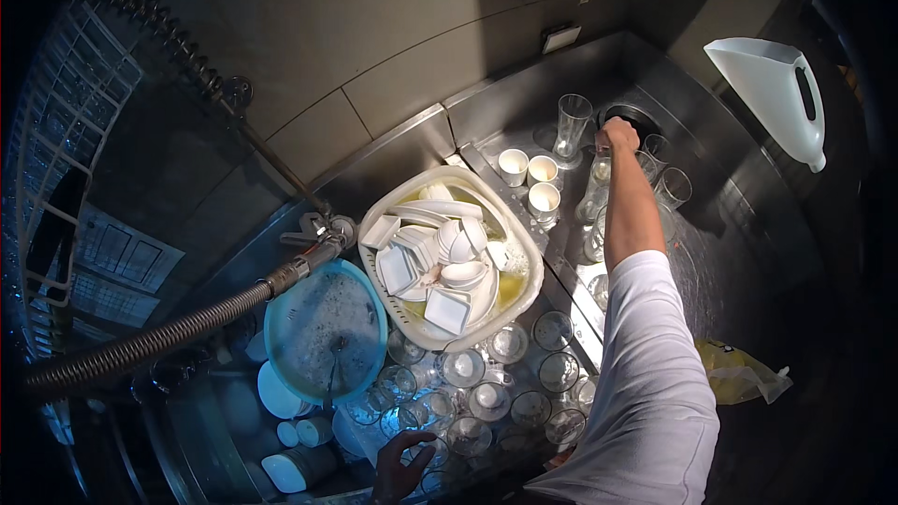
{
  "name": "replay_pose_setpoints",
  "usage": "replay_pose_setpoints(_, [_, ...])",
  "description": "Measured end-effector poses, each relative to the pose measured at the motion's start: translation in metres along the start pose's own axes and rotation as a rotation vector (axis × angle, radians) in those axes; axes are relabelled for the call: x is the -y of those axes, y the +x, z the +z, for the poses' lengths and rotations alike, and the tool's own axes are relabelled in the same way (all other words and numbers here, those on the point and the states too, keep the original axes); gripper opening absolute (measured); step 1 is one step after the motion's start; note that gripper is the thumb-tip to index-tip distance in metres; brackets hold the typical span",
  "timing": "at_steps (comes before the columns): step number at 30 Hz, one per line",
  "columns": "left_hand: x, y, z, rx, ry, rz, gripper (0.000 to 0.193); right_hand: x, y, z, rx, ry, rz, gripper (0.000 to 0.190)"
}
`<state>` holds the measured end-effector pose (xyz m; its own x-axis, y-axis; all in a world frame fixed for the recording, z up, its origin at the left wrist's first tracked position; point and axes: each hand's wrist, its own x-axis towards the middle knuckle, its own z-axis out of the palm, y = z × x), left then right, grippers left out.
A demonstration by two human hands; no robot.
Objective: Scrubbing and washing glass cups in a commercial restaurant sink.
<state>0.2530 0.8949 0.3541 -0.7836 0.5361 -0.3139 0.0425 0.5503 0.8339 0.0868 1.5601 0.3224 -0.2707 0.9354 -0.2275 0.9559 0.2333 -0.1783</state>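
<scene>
My right hand (620, 135) reaches to the far right of the steel counter, with curled fingers at a dark round opening (635, 119); whether it holds a glass is unclear. Clear drinking glasses stand around that forearm, and a tall footed glass (573, 126) is to its left. My left hand (407, 459) is low in the view, fingers apart, beside many clear glasses (470, 435). Between the hands, a cream plastic basin (537, 277) holds white bowls and dishes (449, 310) in soapy water. Three white cups (544, 198) stand to its right.
A blue basin (382, 337) of sudsy water sits left of the cream one, under a spring-hose faucet (302, 266). White dishes (298, 470) lie at lower left. A wire rack (70, 126) is at far left, a white plastic jug (765, 91) at upper right, a yellow bag (736, 373) at right.
</scene>
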Motion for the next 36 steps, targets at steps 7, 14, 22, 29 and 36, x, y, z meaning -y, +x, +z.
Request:
replay_pose_setpoints(7, [-0.005,0.002,-0.003,-0.006,-0.051,0.074,0.018,-0.006,-0.002,-0.001,-0.178,0.184,-0.005,0.038])
replay_pose_setpoints(14, [-0.013,0.000,0.001,0.069,0.020,0.197,0.022,-0.008,-0.042,-0.067,-0.427,0.240,-0.159,0.034])
replay_pose_setpoints(22, [-0.095,0.048,0.015,0.047,0.000,0.702,0.046,-0.043,-0.224,-0.155,-0.597,0.031,-0.800,0.025])
replay_pose_setpoints(29, [-0.142,0.103,0.010,-0.127,0.067,0.925,0.087,-0.088,-0.410,-0.137,-0.186,0.156,-1.940,0.025])
replay_pose_setpoints(36, [-0.095,0.081,0.014,0.023,0.338,1.142,0.072,-0.149,-0.466,-0.051,-0.191,-0.120,-1.886,0.042])
